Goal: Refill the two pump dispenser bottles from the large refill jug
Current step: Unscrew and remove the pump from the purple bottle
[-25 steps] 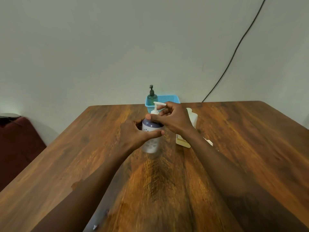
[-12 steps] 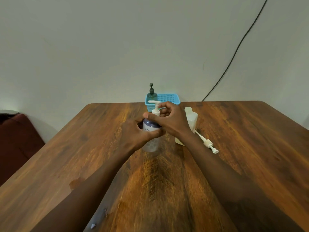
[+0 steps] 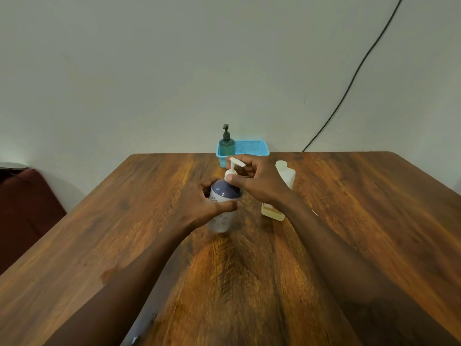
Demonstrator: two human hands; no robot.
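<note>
Pump bottle [image 3: 224, 196] in left hand [image 3: 199, 206], right fingers [image 3: 233, 178] on collar

Left hand [image 3: 199, 204] wrapped round purple-topped pump bottle [image 3: 223, 208] on wooden table [image 3: 361, 196]; right hand [image 3: 259, 182] pinching its white pump [image 3: 233, 167]; refill jug [image 3: 283, 188] just behind, green dispenser [image 3: 226, 143] beside blue basket [image 3: 252, 148]

A dark-grained brown wooden table [image 3: 361, 221] is seen bearing a blue perforated plastic basket [image 3: 252, 148] at its far edge, a translucent white refill jug [image 3: 287, 174], and a white-and-purple pump bottle [image 3: 224, 193].
</note>
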